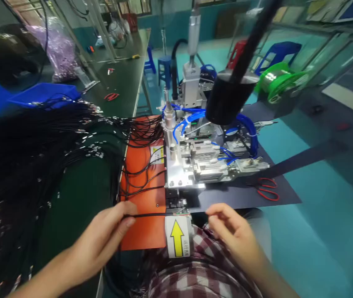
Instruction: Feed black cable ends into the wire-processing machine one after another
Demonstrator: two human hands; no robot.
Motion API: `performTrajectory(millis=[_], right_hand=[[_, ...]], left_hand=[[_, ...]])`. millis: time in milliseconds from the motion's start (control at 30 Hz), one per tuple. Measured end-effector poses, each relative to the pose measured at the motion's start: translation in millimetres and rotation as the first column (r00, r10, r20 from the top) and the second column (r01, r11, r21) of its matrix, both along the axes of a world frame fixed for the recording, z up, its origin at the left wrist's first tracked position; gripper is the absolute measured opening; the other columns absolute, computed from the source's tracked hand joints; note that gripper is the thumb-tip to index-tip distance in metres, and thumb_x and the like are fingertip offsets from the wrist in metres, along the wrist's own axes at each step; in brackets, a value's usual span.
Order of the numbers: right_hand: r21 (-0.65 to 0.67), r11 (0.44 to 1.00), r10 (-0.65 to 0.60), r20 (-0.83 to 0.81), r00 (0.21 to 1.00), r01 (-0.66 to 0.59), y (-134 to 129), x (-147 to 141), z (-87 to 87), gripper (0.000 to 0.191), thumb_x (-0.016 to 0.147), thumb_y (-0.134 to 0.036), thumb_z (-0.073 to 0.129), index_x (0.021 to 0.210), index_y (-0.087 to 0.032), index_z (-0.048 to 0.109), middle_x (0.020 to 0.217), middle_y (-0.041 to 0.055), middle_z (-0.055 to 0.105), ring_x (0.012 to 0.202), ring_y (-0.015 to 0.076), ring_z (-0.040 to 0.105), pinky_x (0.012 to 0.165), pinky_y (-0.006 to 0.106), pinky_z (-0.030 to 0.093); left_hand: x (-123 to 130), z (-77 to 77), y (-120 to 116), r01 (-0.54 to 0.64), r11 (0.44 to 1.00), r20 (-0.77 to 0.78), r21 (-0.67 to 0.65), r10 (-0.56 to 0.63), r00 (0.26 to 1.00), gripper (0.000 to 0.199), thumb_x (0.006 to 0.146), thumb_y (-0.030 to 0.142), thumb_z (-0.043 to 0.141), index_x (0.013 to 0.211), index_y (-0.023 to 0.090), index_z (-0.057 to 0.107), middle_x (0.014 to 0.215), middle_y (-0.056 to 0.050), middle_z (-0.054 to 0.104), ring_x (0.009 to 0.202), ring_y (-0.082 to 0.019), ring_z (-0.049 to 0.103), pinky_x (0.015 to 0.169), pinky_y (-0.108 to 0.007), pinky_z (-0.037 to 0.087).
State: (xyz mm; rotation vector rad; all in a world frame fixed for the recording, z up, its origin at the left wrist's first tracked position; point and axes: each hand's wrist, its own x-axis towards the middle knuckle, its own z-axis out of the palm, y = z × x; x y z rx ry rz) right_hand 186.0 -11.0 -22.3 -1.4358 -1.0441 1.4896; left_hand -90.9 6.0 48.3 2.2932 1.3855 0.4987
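Left hand (104, 236), fingers closed around black cable (151, 215) toward 3 o'clock; right hand (235, 234) just beyond, fingers released.

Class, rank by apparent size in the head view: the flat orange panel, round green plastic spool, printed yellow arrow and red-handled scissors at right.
1. Orange panel
2. Green spool
3. Yellow arrow and red-handled scissors: too alike to rank
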Motion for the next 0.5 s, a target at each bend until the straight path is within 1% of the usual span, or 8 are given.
performTrajectory(millis=[67, 133, 167, 233, 300, 367, 433, 500], right_hand=[[-0.040, 0.994, 0.094, -0.095, 0.991, -0.098, -2, -10, 9.2, 0.020, 0.077, -0.030, 0.066, 0.095, -0.021, 0.062, 0.074, -0.0016, 0.055, 0.064, 0.0123, 0.051, 0.059, 0.023, 0.043], [-0.045, 0.989, 0.125, -0.252, 0.960, -0.141, -2, -19, 15.7, 0.032, 0.072, -0.021, 0.070, 0.103, -0.022, 0.061, 0.080, -0.0019, 0.057, 0.065, 0.0104, 0.053, 0.061, 0.022, 0.044], [-0.047, 0.989, 0.120, -0.321, 0.939, -0.143, -2, -23, 17.6, 0.029, 0.071, -0.020, 0.071, 0.099, -0.021, 0.062, 0.077, -0.0023, 0.058, 0.063, 0.0098, 0.053, 0.059, 0.022, 0.044], [-0.069, 0.988, 0.098, -0.403, 0.910, -0.137, -2, -31, 18.8, 0.014, 0.074, -0.020, 0.069, 0.086, -0.018, 0.062, 0.063, -0.0034, 0.058, 0.057, 0.0095, 0.053, 0.057, 0.022, 0.044], [-0.068, 0.989, 0.089, -0.423, 0.902, -0.130, -1, -37, 17.6, 0.007, 0.075, -0.019, 0.066, 0.079, -0.016, 0.061, 0.057, -0.0035, 0.058, 0.054, 0.0100, 0.055, 0.056, 0.022, 0.045], [-0.037, 0.989, 0.117, -0.410, 0.905, -0.145, 0, -41, 15.4, 0.005, 0.075, -0.016, 0.065, 0.078, -0.016, 0.062, 0.058, -0.0025, 0.060, 0.055, 0.0107, 0.057, 0.057, 0.023, 0.047], [-0.004, 0.988, 0.143, -0.390, 0.910, -0.157, 2, -42, 13.2, 0.007, 0.075, -0.015, 0.066, 0.081, -0.015, 0.063, 0.062, -0.0018, 0.062, 0.058, 0.0109, 0.059, 0.059, 0.023, 0.047], [-0.015, 0.990, 0.122, -0.384, 0.915, -0.139, 3, -39, 12.1, 0.008, 0.075, -0.016, 0.067, 0.082, -0.016, 0.063, 0.063, -0.0024, 0.062, 0.058, 0.0101, 0.059, 0.059, 0.022, 0.047]], left_hand=[[12, -9.9, -6, 0.043, 0.993, 0.067, -0.114, -0.035, 0.997, 0.012, 0.092, 0.017, 0.040, 0.096, 0.023, 0.049, 0.079, 0.001, 0.061, 0.070, -0.012, 0.059, 0.065, -0.019, 0.046], [22, -20.2, -14, 0.070, 0.978, 0.111, -0.196, -0.049, 0.993, 0.011, 0.091, 0.019, 0.042, 0.096, 0.024, 0.051, 0.082, 0.001, 0.063, 0.072, -0.013, 0.060, 0.066, -0.019, 0.046], [27, -24.0, -17, 0.056, 0.973, 0.129, -0.225, -0.028, 0.991, 0.011, 0.092, 0.021, 0.042, 0.093, 0.024, 0.052, 0.079, 0.001, 0.063, 0.069, -0.013, 0.060, 0.063, -0.019, 0.045], [36, -26.9, -22, 0.005, 0.960, 0.163, -0.279, 0.042, 0.986, 0.011, 0.091, 0.025, 0.043, 0.088, 0.024, 0.053, 0.072, 0.002, 0.061, 0.062, -0.013, 0.058, 0.058, -0.019, 0.044], [46, -24.3, -23, -0.020, 0.945, 0.217, -0.325, 0.096, 0.971, 0.008, 0.090, 0.028, 0.046, 0.093, 0.025, 0.053, 0.075, 0.002, 0.062, 0.063, -0.014, 0.058, 0.059, -0.020, 0.044], [57, -19.5, -20, 0.002, 0.922, 0.297, -0.387, 0.123, 0.947, 0.015, 0.090, 0.030, 0.046, 0.103, 0.026, 0.051, 0.082, 0.000, 0.063, 0.071, -0.015, 0.060, 0.064, -0.020, 0.046], [65, -16.0, -15, 0.049, 0.880, 0.348, -0.473, 0.135, 0.928, 0.020, 0.092, 0.029, 0.042, 0.111, 0.027, 0.047, 0.084, 0.001, 0.062, 0.074, -0.015, 0.059, 0.066, -0.021, 0.046], [71, -14.8, -10, 0.087, 0.830, 0.345, -0.551, 0.131, 0.929, 0.022, 0.094, 0.027, 0.039, 0.115, 0.027, 0.045, 0.084, 0.001, 0.062, 0.074, -0.014, 0.058, 0.067, -0.021, 0.045]])
